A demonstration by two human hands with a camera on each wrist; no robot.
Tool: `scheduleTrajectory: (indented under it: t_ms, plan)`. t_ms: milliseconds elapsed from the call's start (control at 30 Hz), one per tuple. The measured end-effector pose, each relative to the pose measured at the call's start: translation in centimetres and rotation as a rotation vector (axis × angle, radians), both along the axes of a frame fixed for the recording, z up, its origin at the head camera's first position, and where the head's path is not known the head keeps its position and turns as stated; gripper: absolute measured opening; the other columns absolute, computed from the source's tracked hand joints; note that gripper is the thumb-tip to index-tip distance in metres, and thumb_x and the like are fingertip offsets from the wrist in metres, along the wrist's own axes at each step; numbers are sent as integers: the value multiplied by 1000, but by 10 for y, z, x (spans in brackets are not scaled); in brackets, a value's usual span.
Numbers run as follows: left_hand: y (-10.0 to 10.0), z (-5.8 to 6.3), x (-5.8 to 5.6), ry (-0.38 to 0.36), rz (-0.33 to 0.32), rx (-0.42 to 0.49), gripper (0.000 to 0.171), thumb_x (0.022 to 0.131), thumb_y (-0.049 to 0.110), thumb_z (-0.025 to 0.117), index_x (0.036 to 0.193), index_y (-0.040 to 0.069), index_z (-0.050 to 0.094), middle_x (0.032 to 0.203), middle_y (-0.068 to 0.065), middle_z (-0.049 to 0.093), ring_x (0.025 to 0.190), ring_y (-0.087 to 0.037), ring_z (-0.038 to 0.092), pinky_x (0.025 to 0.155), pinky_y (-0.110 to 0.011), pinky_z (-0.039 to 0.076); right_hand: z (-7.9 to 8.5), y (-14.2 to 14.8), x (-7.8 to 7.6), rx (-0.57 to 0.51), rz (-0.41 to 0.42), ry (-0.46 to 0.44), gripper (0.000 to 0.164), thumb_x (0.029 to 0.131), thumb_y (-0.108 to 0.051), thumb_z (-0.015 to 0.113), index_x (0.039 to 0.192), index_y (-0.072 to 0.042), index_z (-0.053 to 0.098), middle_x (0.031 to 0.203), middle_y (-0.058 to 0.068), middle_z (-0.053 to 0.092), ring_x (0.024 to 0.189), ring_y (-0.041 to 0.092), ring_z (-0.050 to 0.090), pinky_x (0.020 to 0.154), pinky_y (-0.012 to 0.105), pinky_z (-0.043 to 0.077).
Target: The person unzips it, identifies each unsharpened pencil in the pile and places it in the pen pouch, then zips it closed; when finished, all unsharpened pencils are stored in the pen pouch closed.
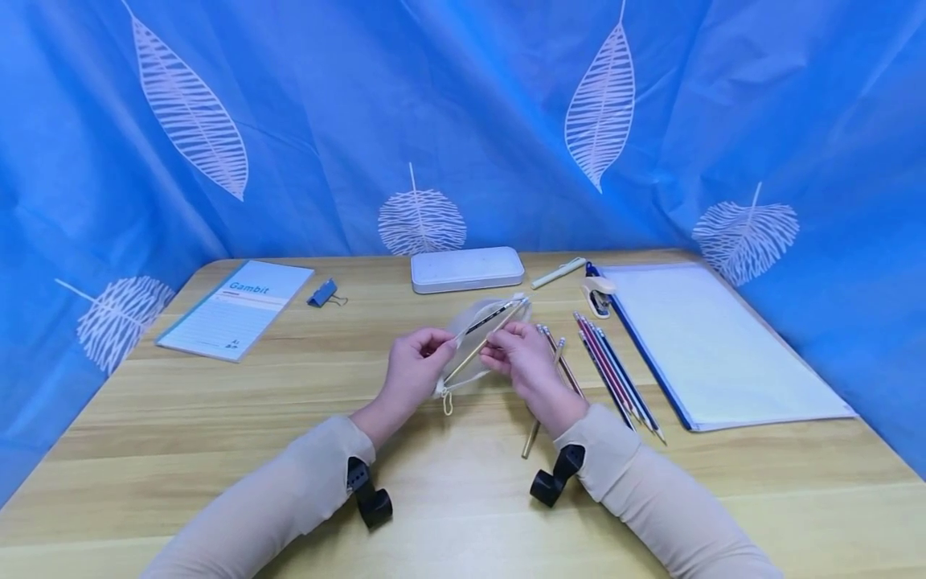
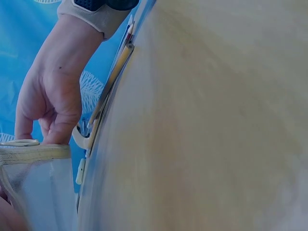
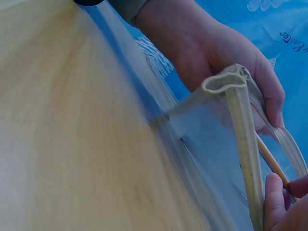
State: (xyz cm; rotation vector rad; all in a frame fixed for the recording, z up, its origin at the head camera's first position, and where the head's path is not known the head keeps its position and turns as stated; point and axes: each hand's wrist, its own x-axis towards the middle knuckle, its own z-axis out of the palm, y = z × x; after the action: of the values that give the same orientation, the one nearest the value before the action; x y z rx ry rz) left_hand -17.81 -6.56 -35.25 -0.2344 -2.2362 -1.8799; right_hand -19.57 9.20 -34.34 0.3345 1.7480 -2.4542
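Over the wooden table (image 1: 463,482), two sleeved forearms (image 1: 268,498) reach forward, converging on a translucent mesh pouch (image 2: 48,192) whose mouth gapes between the hands. The left hand (image 1: 411,366) angles inward, thumb and fingers pinching the pouch's rim; the right hand (image 1: 531,362), opposite, pinches a gold pencil (image 1: 466,360) slanting across that mouth.

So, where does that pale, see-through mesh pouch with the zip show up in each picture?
Head view: the pale, see-through mesh pouch is just below the centre.
Left wrist view: lower left corner, partly cut off.
Right wrist view: lower right, partly cut off.
Shared landmark: the blue cloth with white leaf prints.
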Motion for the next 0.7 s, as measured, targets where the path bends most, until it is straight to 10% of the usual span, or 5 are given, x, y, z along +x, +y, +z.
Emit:
scheduleTrajectory:
  t_ms: [700]
  plan:
    - [3,-1,-3,33,-3,32,9,81,3,66,87,-3,69,73,-13,64,61,-8,50,55,-17,42,-10,-6,-5,9,18,-53,29,86,6,56,113,7,44,71,7,59,61,12,62,64,22,54]
